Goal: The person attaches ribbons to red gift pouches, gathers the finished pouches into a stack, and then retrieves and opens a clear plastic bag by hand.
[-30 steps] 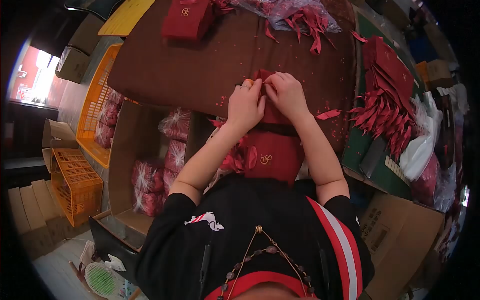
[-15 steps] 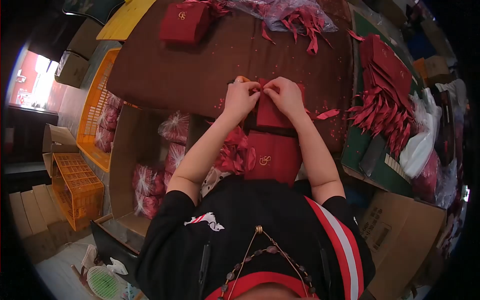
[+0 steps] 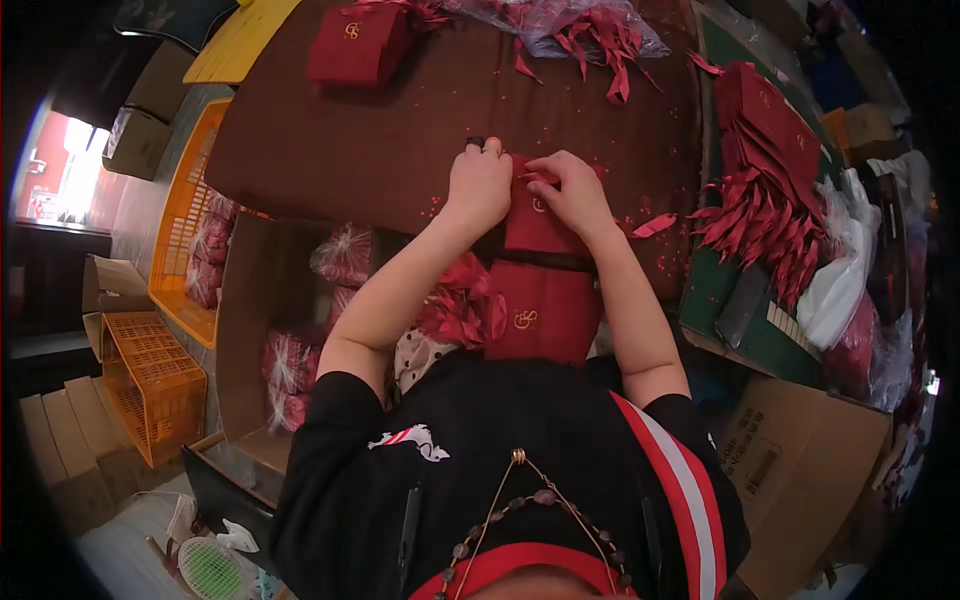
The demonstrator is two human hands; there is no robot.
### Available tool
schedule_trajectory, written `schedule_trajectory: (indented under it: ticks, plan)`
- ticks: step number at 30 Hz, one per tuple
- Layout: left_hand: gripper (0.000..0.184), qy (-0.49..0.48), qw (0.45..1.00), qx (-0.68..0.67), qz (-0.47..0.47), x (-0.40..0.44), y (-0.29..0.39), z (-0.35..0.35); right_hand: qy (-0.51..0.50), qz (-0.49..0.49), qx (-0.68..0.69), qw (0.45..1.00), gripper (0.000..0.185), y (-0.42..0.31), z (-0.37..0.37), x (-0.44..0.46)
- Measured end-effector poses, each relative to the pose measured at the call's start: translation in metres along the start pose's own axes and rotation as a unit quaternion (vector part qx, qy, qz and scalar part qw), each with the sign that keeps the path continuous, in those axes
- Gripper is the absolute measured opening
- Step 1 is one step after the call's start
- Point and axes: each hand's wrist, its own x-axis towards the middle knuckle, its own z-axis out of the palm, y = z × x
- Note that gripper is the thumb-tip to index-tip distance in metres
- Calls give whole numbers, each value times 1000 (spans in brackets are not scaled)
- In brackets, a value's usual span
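Observation:
A small red gift bag (image 3: 540, 230) with gold lettering lies at the front edge of the brown-covered table, under my hands. My left hand (image 3: 482, 185) is curled closed at the bag's upper left. Something small and black shows by its fingers, too little of it to name. My right hand (image 3: 570, 195) rests over the bag's upper right, thumb and finger pinched on a red ribbon (image 3: 530, 177) at its top edge. Closer to my body lies another red bag (image 3: 545, 315) with a gold logo, beside a bunch of red ribbons (image 3: 460, 312).
A red bag stack (image 3: 355, 50) and a plastic bag of ribbons (image 3: 590, 35) lie at the table's far side. More ribboned bags (image 3: 765, 130) hang over a green surface on the right. An open carton (image 3: 250, 330) holds plastic-wrapped red bundles. Orange crates (image 3: 155, 385) stand left.
My left hand has drawn slightly away from my right and turned, its fingers curling upward. The right hand stays at the bag's top, uncovering part of its gold logo.

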Motion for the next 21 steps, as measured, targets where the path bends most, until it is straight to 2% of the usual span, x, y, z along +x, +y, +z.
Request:
schedule_trajectory:
  ticks: [2,4,7,8,11,13,14,15,17,18,20,21]
  plan:
    - [14,-6,999,34,21,-2,-3,-2,15,-53,-42,998,28,-3,-1,-1]
    - [14,-62,994,89,8,-1,-10,-15,8,-38,-50,998,28,0,-3,-1]
    - [14,-53,988,125,-75,-10,-58,-26,-8,-13,-44,999,28,3,-5,-1]
    - [12,-52,988,93,-112,-15,-71,-35,-14,2,-32,999,28,4,-6,-1]
    - [12,-5,991,50,-122,-26,-93,-44,-16,4,-49,999,29,3,-5,-1]
    - [15,129,986,50,-96,-32,-73,-51,-15,1,-46,999,28,2,-6,-2]
    - [30,144,984,-36,-97,-38,-54,-54,-14,0,-44,999,28,2,-6,-2]
    - [33,137,986,-68,-57,-46,-36,-53,-12,1,-44,999,28,-3,-10,-5]
    - [41,105,987,-125,-1,-60,0,-49,98,-28,120,987,26,-12,-27,-12]
    - [47,79,985,-150,14,-66,16,-47,136,-20,105,985,26,-4,-35,-17]
    - [56,37,992,-116,-25,-74,29,-31,166,14,65,984,27,6,-62,-32]
    - [60,30,992,-119,-39,-74,28,-24,135,67,12,988,30,12,-75,-44]
